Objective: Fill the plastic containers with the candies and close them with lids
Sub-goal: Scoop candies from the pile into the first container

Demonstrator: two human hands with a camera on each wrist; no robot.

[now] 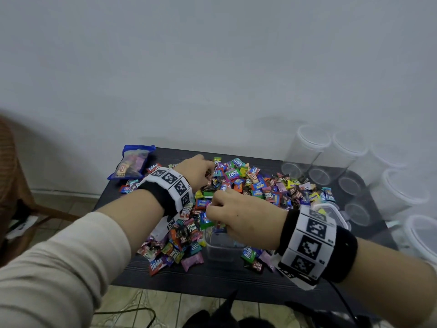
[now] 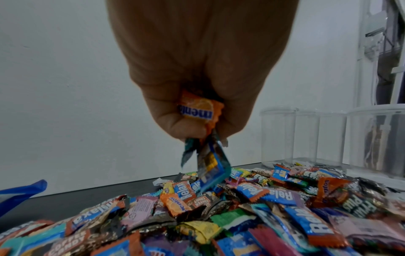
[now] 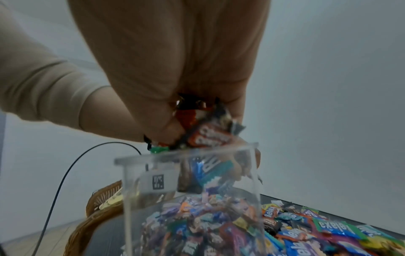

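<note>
A heap of wrapped candies (image 1: 255,183) covers the black table (image 1: 212,278). My left hand (image 1: 204,172) is above the heap's far left part. In the left wrist view it (image 2: 197,136) grips a bunch of candies, an orange one (image 2: 197,109) in the fist and a blue one (image 2: 213,166) dangling. My right hand (image 1: 216,215) holds a handful of candies (image 3: 208,136) right over the mouth of a clear square container (image 1: 222,247). Its rim (image 3: 186,153) is just under my fingers, and candies show through its wall (image 3: 197,225).
Several empty clear jars (image 1: 307,150) stand along the table's right and back right. A clear lidded box (image 1: 331,210) sits by my right wrist. A blue candy bag (image 1: 132,162) lies at the back left. A wicker chair (image 3: 96,216) stands left of the table.
</note>
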